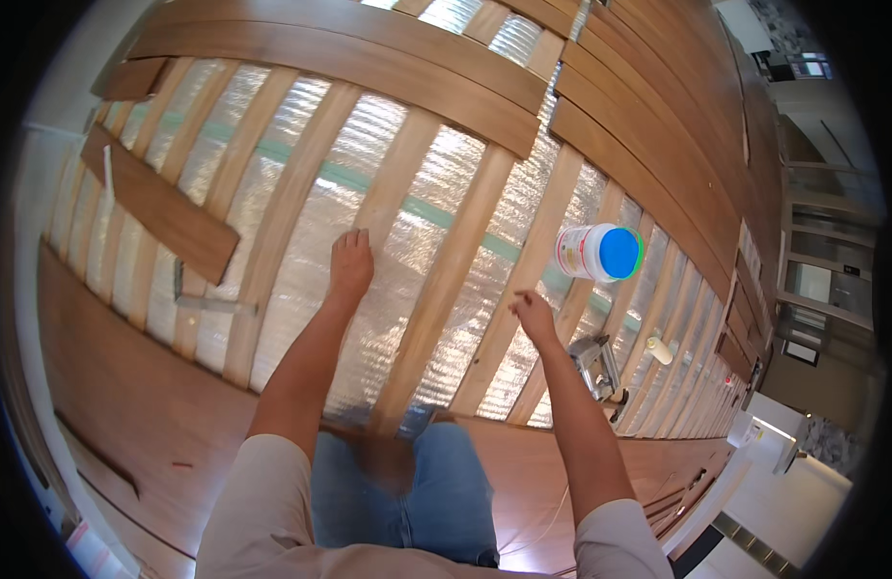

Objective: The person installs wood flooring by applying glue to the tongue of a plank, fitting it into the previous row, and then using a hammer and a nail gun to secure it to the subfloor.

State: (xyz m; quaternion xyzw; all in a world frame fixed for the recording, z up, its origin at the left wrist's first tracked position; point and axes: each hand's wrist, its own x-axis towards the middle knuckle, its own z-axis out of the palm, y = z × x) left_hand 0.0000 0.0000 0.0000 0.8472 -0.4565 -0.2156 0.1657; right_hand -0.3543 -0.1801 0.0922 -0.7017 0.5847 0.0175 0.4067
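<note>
While it lies on its side across the wooden floor battens (436,289), the white plastic tub (583,251) points its closed blue lid (618,253) rightward, contents unseen. It sits just beyond and right of the right hand (531,311), which hangs loosely curled and empty. The left hand (351,262) rests flat, fingers together, on silver foil underlay (311,241), well left. A loose plank (161,205) lies further left.
</note>
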